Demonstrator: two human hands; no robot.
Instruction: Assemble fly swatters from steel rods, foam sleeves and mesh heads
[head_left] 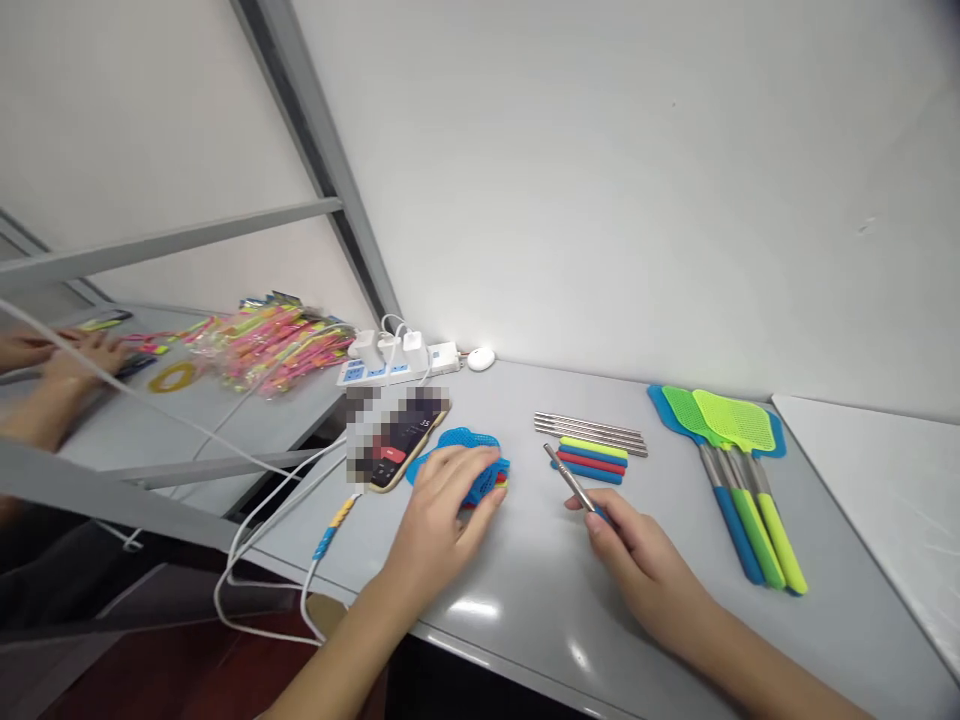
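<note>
My left hand (439,505) curls over a blue mesh fly swatter head (486,484), its fingers closed around it. More blue mesh (461,437) shows behind that hand, with bits of red and yellow beneath. In my right hand (645,560) is a fly swatter handle (571,480), a metal rod with a blue grip mostly covered by the fingers; its bare end points up and left. Just beyond it lie coloured grip tubes (591,460) in yellow, blue and red, and several thin metal rods (589,430).
Assembled fly swatters (739,490) overlap at the right, beside a white board (877,490). On the left are a phone (405,440), a power strip (390,370), a white round case (481,358) and looping cables. Past the metal frame, another person's hand (90,360) works near bagged colourful items (277,345).
</note>
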